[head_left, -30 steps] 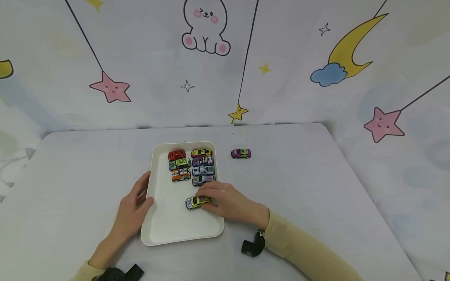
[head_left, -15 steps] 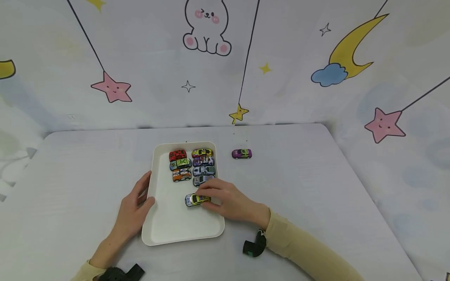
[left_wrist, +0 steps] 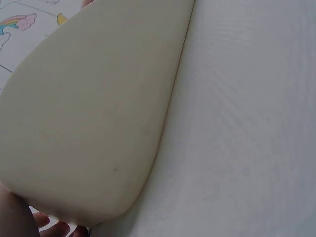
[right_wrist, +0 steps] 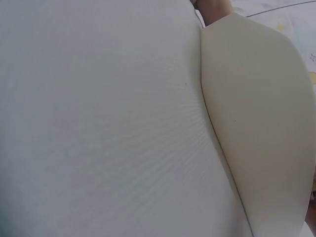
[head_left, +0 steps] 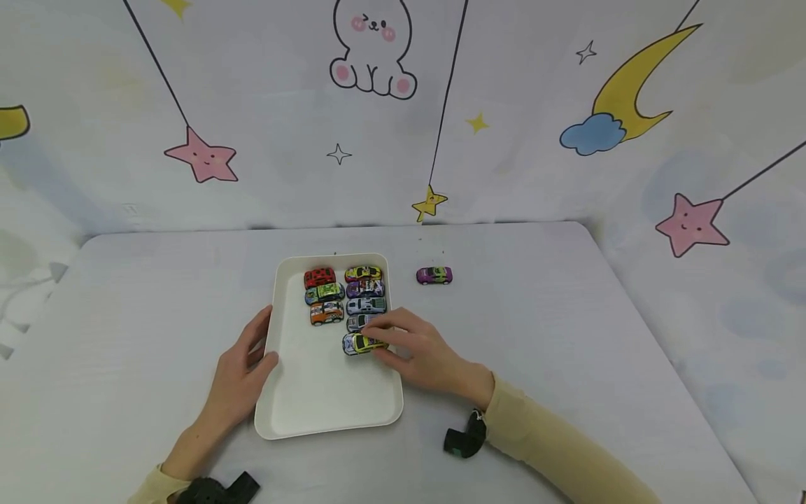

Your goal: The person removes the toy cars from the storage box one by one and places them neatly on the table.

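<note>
A white tray (head_left: 311,395) lies on the table with small toy cars in two columns. My right hand (head_left: 428,353) pinches a yellow toy car (head_left: 357,344) between thumb and fingers, just below the last silver car (head_left: 357,323) of the right column. At the tray's left side, my left hand (head_left: 234,381) grips the rim, its thumb over the edge and its fingers along the outside. In the left wrist view, the fingertips (left_wrist: 57,229) show beneath the tray's outer wall (left_wrist: 98,108). The tray wall (right_wrist: 256,108) also fills much of the right wrist view.
The left column has a red car (head_left: 320,277), a green car (head_left: 324,293) and an orange car (head_left: 327,313). Several more fill the right column. Outside the tray, a purple-and-green car (head_left: 434,275) rests on the white table (head_left: 535,315). A cartoon-printed wall covering stands behind.
My right hand has moved the yellow car up the tray and slightly right, close to the right column. My left hand has stayed at the tray's rim.
</note>
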`<state>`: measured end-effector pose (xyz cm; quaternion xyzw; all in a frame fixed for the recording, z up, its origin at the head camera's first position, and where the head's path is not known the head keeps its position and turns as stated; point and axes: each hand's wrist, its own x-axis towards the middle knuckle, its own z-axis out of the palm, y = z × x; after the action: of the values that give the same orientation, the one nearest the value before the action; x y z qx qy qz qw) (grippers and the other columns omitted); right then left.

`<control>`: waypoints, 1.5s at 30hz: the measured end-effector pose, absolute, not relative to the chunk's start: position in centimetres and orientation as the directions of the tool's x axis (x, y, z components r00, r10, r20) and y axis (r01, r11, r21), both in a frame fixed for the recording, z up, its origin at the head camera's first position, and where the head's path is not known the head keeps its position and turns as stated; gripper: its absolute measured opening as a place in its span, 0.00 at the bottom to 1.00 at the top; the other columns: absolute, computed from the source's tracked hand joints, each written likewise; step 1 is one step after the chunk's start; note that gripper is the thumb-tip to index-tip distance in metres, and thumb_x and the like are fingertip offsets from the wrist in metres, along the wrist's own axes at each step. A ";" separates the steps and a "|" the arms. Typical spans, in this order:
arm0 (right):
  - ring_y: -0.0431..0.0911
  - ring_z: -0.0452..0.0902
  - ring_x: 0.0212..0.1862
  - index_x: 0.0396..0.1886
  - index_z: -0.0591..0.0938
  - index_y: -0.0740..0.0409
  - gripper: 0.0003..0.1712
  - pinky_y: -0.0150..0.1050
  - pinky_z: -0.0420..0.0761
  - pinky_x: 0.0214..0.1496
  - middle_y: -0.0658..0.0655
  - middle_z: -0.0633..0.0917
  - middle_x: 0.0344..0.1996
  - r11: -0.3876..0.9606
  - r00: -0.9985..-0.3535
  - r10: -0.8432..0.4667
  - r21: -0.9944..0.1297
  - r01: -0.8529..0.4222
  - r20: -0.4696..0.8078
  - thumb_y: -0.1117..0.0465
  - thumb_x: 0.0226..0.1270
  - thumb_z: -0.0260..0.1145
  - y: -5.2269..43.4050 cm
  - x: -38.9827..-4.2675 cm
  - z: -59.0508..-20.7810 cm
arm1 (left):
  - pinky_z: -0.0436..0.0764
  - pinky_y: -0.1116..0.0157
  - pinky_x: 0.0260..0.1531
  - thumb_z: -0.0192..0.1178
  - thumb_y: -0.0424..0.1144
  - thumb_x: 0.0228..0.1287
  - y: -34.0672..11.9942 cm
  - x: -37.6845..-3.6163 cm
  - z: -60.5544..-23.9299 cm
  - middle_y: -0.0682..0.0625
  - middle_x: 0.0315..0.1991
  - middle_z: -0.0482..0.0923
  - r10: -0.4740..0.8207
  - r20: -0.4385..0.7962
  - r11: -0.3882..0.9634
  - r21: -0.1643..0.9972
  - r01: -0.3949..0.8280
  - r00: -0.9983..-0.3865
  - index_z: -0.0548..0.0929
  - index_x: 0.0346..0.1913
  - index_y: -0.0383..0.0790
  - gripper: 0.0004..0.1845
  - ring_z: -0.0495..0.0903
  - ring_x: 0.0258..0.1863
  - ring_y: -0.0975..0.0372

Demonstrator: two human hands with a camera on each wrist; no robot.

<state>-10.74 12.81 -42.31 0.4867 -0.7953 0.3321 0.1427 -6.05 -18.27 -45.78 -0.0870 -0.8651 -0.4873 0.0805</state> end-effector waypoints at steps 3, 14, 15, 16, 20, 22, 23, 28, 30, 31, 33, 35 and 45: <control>0.46 0.78 0.56 0.55 0.85 0.59 0.21 0.35 0.81 0.57 0.55 0.83 0.53 0.315 -0.491 -0.663 -0.385 -0.868 0.564 0.66 0.61 0.73 13.1 -10.9 -42.5 | 0.65 0.88 0.53 0.53 0.25 0.66 -18.3 -6.1 -45.8 0.36 0.72 0.66 0.072 0.222 0.513 0.828 0.227 -0.972 0.59 0.78 0.44 0.38 0.70 0.68 0.41; 0.48 0.76 0.58 0.56 0.84 0.60 0.20 0.38 0.79 0.60 0.56 0.81 0.54 0.377 -0.564 -0.583 -0.420 -0.826 0.585 0.69 0.63 0.70 14.0 -11.2 -42.8 | 0.65 0.88 0.53 0.52 0.25 0.66 -18.3 -6.1 -45.7 0.35 0.72 0.66 0.070 0.216 0.515 0.828 0.220 -0.974 0.59 0.78 0.42 0.37 0.70 0.67 0.40; 0.48 0.75 0.58 0.56 0.84 0.60 0.20 0.38 0.79 0.60 0.56 0.81 0.54 0.379 -0.571 -0.578 -0.428 -0.820 0.583 0.69 0.63 0.70 14.0 -11.2 -42.8 | 0.65 0.88 0.53 0.52 0.25 0.65 -18.3 -6.1 -45.7 0.35 0.72 0.66 0.070 0.215 0.514 0.829 0.220 -0.974 0.59 0.78 0.42 0.37 0.70 0.68 0.40; 0.48 0.75 0.59 0.56 0.84 0.60 0.21 0.38 0.79 0.60 0.56 0.81 0.54 0.383 -0.579 -0.574 -0.436 -0.815 0.578 0.69 0.63 0.70 14.1 -11.2 -42.8 | 0.65 0.88 0.53 0.52 0.25 0.65 -18.3 -6.1 -45.7 0.35 0.72 0.66 0.069 0.216 0.514 0.829 0.220 -0.974 0.59 0.78 0.42 0.37 0.70 0.67 0.40; 0.48 0.75 0.58 0.58 0.83 0.61 0.21 0.38 0.79 0.59 0.56 0.81 0.54 0.392 -0.606 -0.560 -0.463 -0.795 0.565 0.69 0.64 0.69 14.5 -11.3 -42.9 | 0.65 0.88 0.53 0.52 0.25 0.65 -18.3 -6.1 -45.7 0.35 0.72 0.66 0.067 0.217 0.513 0.830 0.220 -0.974 0.59 0.78 0.42 0.37 0.70 0.67 0.40; 0.48 0.75 0.58 0.58 0.83 0.61 0.21 0.38 0.80 0.58 0.57 0.81 0.54 0.397 -0.618 -0.550 -0.475 -0.785 0.561 0.69 0.64 0.69 14.7 -11.3 -43.0 | 0.65 0.88 0.53 0.52 0.25 0.66 -18.2 -6.1 -45.7 0.36 0.72 0.66 0.067 0.216 0.513 0.830 0.219 -0.974 0.59 0.78 0.42 0.37 0.70 0.68 0.40; 0.48 0.75 0.58 0.58 0.83 0.61 0.21 0.38 0.80 0.57 0.56 0.81 0.54 0.401 -0.625 -0.545 -0.481 -0.780 0.560 0.68 0.64 0.69 14.9 -11.4 -43.0 | 0.65 0.88 0.53 0.53 0.25 0.66 -18.2 -6.1 -45.7 0.36 0.72 0.66 0.067 0.215 0.512 0.831 0.218 -0.974 0.59 0.78 0.42 0.37 0.70 0.68 0.40; 0.47 0.76 0.56 0.57 0.83 0.62 0.22 0.38 0.80 0.55 0.57 0.81 0.53 0.409 -0.639 -0.515 -0.492 -0.769 0.571 0.69 0.63 0.71 15.5 -11.6 -43.2 | 0.64 0.88 0.53 0.53 0.26 0.66 -18.2 -6.0 -45.6 0.37 0.72 0.66 0.068 0.201 0.512 0.834 0.207 -0.977 0.58 0.78 0.44 0.38 0.70 0.68 0.41; 0.48 0.76 0.56 0.56 0.83 0.63 0.22 0.38 0.80 0.55 0.57 0.81 0.53 0.410 -0.638 -0.505 -0.489 -0.770 0.581 0.70 0.62 0.71 15.7 -11.7 -43.2 | 0.64 0.88 0.53 0.53 0.26 0.66 -18.2 -6.0 -45.6 0.37 0.72 0.66 0.069 0.198 0.511 0.835 0.205 -0.978 0.58 0.78 0.45 0.38 0.71 0.68 0.42; 0.48 0.77 0.56 0.56 0.84 0.64 0.22 0.39 0.80 0.55 0.57 0.82 0.53 0.411 -0.638 -0.501 -0.488 -0.770 0.585 0.70 0.61 0.71 15.9 -11.7 -43.2 | 0.64 0.88 0.53 0.53 0.26 0.66 -18.2 -6.0 -45.6 0.37 0.72 0.66 0.069 0.198 0.511 0.835 0.205 -0.978 0.58 0.78 0.45 0.38 0.71 0.68 0.42; 0.49 0.77 0.56 0.56 0.84 0.64 0.21 0.38 0.80 0.55 0.57 0.82 0.53 0.416 -0.642 -0.494 -0.489 -0.767 0.587 0.71 0.61 0.71 16.1 -11.8 -43.2 | 0.65 0.87 0.53 0.53 0.26 0.66 -18.3 -6.0 -45.6 0.37 0.72 0.66 0.071 0.200 0.511 0.834 0.208 -0.977 0.59 0.78 0.45 0.38 0.70 0.68 0.42; 0.49 0.76 0.56 0.56 0.84 0.64 0.21 0.38 0.79 0.56 0.57 0.82 0.53 0.424 -0.650 -0.487 -0.492 -0.760 0.584 0.71 0.61 0.71 16.3 -11.9 -43.3 | 0.65 0.87 0.53 0.53 0.26 0.66 -18.3 -6.1 -45.6 0.38 0.72 0.66 0.071 0.204 0.510 0.834 0.211 -0.976 0.59 0.78 0.44 0.38 0.70 0.68 0.42; 0.51 0.76 0.59 0.56 0.83 0.62 0.21 0.37 0.75 0.64 0.58 0.82 0.54 0.459 -0.677 -0.449 -0.499 -0.735 0.583 0.72 0.62 0.70 17.3 -12.5 -43.7 | 0.65 0.87 0.53 0.53 0.25 0.66 -18.3 -6.0 -45.7 0.38 0.72 0.66 0.072 0.200 0.502 0.839 0.209 -0.977 0.59 0.78 0.46 0.38 0.70 0.68 0.42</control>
<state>-12.50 17.32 -43.68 0.3552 -0.8332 0.3797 0.1881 -6.05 -18.32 -45.68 -0.0811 -0.8639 -0.4922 0.0696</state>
